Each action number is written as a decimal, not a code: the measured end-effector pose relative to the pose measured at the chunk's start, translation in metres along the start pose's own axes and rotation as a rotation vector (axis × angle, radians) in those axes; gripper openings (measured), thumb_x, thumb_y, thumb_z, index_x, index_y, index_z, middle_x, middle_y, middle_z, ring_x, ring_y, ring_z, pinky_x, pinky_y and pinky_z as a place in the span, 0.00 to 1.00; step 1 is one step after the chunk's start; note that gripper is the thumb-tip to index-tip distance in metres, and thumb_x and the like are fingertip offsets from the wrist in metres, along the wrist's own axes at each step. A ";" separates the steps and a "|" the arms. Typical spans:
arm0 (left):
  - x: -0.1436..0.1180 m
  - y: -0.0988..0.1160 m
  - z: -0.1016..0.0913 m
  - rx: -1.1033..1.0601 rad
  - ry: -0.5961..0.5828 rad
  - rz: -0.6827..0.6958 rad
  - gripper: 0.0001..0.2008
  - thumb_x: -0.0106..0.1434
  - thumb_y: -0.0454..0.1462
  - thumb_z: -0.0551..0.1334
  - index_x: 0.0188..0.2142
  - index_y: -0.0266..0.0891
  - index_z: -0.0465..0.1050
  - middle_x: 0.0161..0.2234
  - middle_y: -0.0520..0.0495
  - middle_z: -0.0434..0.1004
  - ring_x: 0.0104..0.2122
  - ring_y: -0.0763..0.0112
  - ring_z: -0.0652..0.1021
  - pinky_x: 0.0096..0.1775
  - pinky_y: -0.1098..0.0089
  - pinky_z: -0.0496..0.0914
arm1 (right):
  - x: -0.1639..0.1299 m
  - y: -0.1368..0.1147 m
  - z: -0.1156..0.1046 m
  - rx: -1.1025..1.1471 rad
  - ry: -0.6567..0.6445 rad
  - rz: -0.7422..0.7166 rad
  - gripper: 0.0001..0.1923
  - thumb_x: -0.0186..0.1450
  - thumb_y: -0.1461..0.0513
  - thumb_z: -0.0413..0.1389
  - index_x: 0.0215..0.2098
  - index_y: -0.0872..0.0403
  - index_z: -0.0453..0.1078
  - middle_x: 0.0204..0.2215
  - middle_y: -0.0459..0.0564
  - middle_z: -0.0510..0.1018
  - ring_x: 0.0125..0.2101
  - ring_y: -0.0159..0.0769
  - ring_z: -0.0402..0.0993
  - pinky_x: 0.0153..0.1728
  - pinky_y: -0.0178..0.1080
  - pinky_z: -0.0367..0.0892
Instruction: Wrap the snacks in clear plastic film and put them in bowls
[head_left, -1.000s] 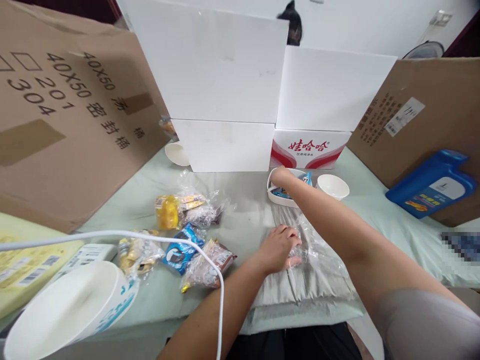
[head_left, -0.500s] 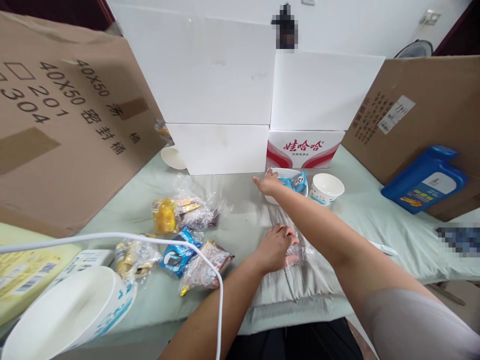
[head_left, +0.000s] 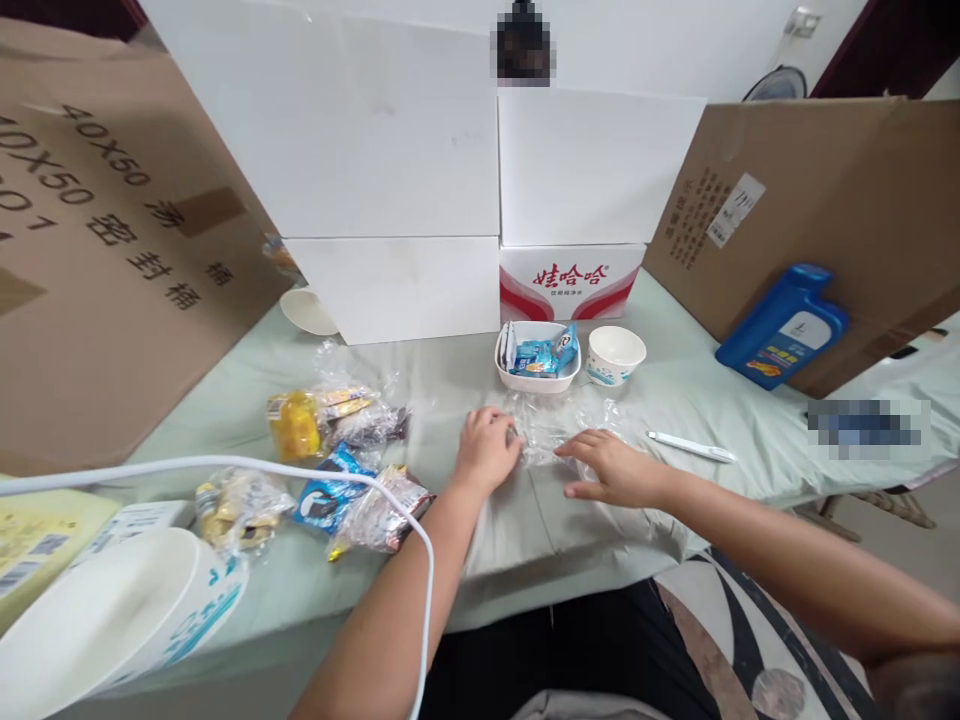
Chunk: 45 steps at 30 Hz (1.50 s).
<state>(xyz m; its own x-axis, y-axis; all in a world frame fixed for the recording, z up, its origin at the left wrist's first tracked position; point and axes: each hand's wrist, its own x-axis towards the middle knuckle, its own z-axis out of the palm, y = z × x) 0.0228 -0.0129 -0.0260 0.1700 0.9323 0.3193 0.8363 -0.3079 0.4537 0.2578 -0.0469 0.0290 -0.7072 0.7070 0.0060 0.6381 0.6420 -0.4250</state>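
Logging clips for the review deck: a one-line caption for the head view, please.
Both hands, left hand and right hand, rest on a clear plastic bag before a snack-filled white dish.

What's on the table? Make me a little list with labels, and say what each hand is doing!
left hand: curled on the clear plastic bag
right hand: flat, fingers spread, on the same bag
white dish: behind the bag, holds blue packets
paper cup: right of the dish
snack packets: piled left of the hands
white pen: right of the hands
blue jug: leaning on cardboard
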 end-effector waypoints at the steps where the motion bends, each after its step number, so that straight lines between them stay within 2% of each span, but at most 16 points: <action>1: 0.002 -0.002 -0.001 0.006 0.080 -0.056 0.08 0.58 0.34 0.63 0.38 0.39 0.76 0.44 0.40 0.72 0.48 0.52 0.70 0.52 0.52 0.67 | -0.019 0.003 0.005 -0.008 0.023 0.011 0.27 0.63 0.48 0.58 0.57 0.52 0.67 0.50 0.58 0.75 0.51 0.49 0.69 0.53 0.53 0.63; 3: 0.003 -0.002 -0.005 -0.023 0.216 -0.087 0.07 0.59 0.32 0.60 0.37 0.39 0.75 0.42 0.40 0.72 0.47 0.55 0.71 0.51 0.55 0.68 | -0.048 0.009 0.012 -0.013 0.103 0.044 0.28 0.63 0.49 0.58 0.58 0.51 0.65 0.52 0.59 0.73 0.53 0.49 0.68 0.52 0.52 0.65; 5: 0.000 0.004 -0.010 -0.113 0.235 -0.004 0.08 0.61 0.33 0.58 0.38 0.39 0.75 0.41 0.42 0.74 0.45 0.59 0.73 0.50 0.59 0.69 | -0.066 0.015 0.015 -0.022 0.209 0.073 0.30 0.63 0.50 0.57 0.61 0.51 0.61 0.55 0.61 0.69 0.55 0.49 0.67 0.53 0.52 0.66; 8: -0.018 0.020 -0.017 -0.203 -0.037 0.191 0.09 0.63 0.39 0.60 0.42 0.41 0.74 0.40 0.46 0.76 0.44 0.62 0.75 0.48 0.61 0.70 | -0.078 0.023 0.018 -0.052 0.314 0.117 0.39 0.61 0.47 0.59 0.65 0.50 0.54 0.59 0.62 0.64 0.59 0.53 0.62 0.55 0.56 0.63; 10: -0.038 0.028 -0.021 -0.151 -0.217 0.260 0.18 0.58 0.44 0.66 0.47 0.41 0.72 0.46 0.44 0.76 0.48 0.59 0.74 0.51 0.58 0.70 | -0.083 0.025 0.020 -0.071 0.311 0.147 0.44 0.58 0.47 0.62 0.66 0.51 0.53 0.59 0.62 0.66 0.59 0.55 0.62 0.56 0.58 0.62; 13: -0.072 0.029 -0.027 -0.038 -0.261 0.277 0.25 0.53 0.45 0.70 0.49 0.41 0.72 0.53 0.42 0.72 0.55 0.54 0.70 0.56 0.52 0.66 | -0.095 0.024 0.023 -0.065 0.227 0.188 0.41 0.57 0.50 0.65 0.63 0.53 0.57 0.44 0.58 0.76 0.48 0.52 0.71 0.51 0.56 0.66; 16: -0.102 0.024 -0.033 -0.022 -0.212 0.322 0.13 0.59 0.38 0.66 0.45 0.41 0.74 0.49 0.44 0.74 0.53 0.57 0.71 0.56 0.54 0.67 | -0.111 0.023 0.026 -0.064 0.209 0.197 0.29 0.60 0.52 0.62 0.56 0.54 0.66 0.30 0.52 0.76 0.37 0.47 0.73 0.44 0.53 0.69; 18: -0.114 0.024 -0.036 -0.045 -0.175 0.359 0.07 0.62 0.34 0.60 0.40 0.41 0.75 0.46 0.45 0.76 0.51 0.60 0.73 0.54 0.56 0.69 | -0.118 0.025 0.028 -0.069 0.294 0.181 0.28 0.60 0.51 0.62 0.55 0.53 0.67 0.37 0.56 0.77 0.42 0.49 0.72 0.46 0.54 0.68; 21: -0.121 0.028 -0.038 -0.076 -0.124 0.363 0.09 0.63 0.31 0.56 0.36 0.42 0.75 0.44 0.45 0.76 0.50 0.62 0.74 0.52 0.58 0.71 | -0.119 0.032 0.031 -0.053 0.419 0.186 0.41 0.56 0.47 0.64 0.62 0.52 0.59 0.56 0.62 0.68 0.57 0.56 0.63 0.54 0.59 0.63; 24: -0.120 0.032 -0.041 -0.099 -0.090 0.325 0.09 0.64 0.32 0.55 0.36 0.42 0.74 0.46 0.44 0.76 0.51 0.61 0.74 0.53 0.57 0.70 | -0.114 0.035 0.036 -0.034 0.390 0.171 0.40 0.52 0.46 0.66 0.58 0.53 0.64 0.61 0.64 0.63 0.64 0.60 0.52 0.59 0.62 0.57; 28: -0.124 0.032 -0.049 -0.148 -0.104 0.234 0.09 0.65 0.36 0.55 0.37 0.42 0.74 0.42 0.44 0.78 0.44 0.63 0.78 0.48 0.61 0.73 | -0.120 0.026 0.042 0.041 0.352 0.069 0.08 0.60 0.57 0.62 0.34 0.52 0.71 0.58 0.58 0.70 0.65 0.56 0.53 0.59 0.61 0.57; 30: -0.128 0.033 -0.054 -0.179 -0.151 0.159 0.08 0.65 0.37 0.55 0.36 0.42 0.74 0.37 0.47 0.80 0.39 0.65 0.79 0.43 0.65 0.74 | -0.128 0.017 0.042 0.104 0.390 0.051 0.05 0.63 0.60 0.58 0.29 0.52 0.69 0.59 0.56 0.68 0.65 0.54 0.52 0.59 0.59 0.58; 34: -0.130 0.036 -0.061 -0.332 -0.238 -0.070 0.08 0.64 0.41 0.57 0.38 0.42 0.73 0.30 0.51 0.80 0.29 0.68 0.80 0.35 0.69 0.74 | -0.137 0.002 0.034 0.349 0.415 0.046 0.06 0.65 0.59 0.56 0.30 0.51 0.66 0.52 0.54 0.75 0.62 0.48 0.61 0.57 0.54 0.63; 38: -0.110 0.037 -0.062 -0.390 -0.167 -0.276 0.12 0.60 0.42 0.59 0.43 0.42 0.71 0.28 0.52 0.80 0.26 0.68 0.80 0.33 0.69 0.73 | -0.115 -0.004 0.020 0.561 0.472 0.160 0.06 0.65 0.57 0.55 0.34 0.50 0.67 0.37 0.51 0.80 0.44 0.41 0.77 0.47 0.47 0.71; 42: -0.080 0.030 -0.055 -0.390 -0.117 -0.416 0.12 0.60 0.42 0.58 0.42 0.41 0.69 0.27 0.52 0.78 0.23 0.69 0.79 0.29 0.70 0.70 | -0.066 0.003 0.014 0.562 0.435 0.364 0.06 0.66 0.60 0.50 0.39 0.52 0.67 0.33 0.49 0.79 0.33 0.35 0.78 0.35 0.38 0.72; 45: -0.063 0.024 -0.045 -0.220 -0.139 -0.489 0.11 0.61 0.39 0.59 0.43 0.40 0.69 0.29 0.50 0.79 0.24 0.69 0.79 0.30 0.70 0.69 | -0.036 0.014 0.020 0.314 0.319 0.587 0.09 0.67 0.63 0.47 0.42 0.53 0.67 0.33 0.49 0.80 0.31 0.34 0.77 0.32 0.35 0.68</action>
<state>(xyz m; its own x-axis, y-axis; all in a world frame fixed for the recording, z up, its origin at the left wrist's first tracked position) 0.0086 -0.0875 0.0025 -0.1310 0.9883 -0.0785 0.7088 0.1487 0.6896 0.2862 -0.0697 0.0048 -0.1224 0.9907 -0.0596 0.7330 0.0498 -0.6784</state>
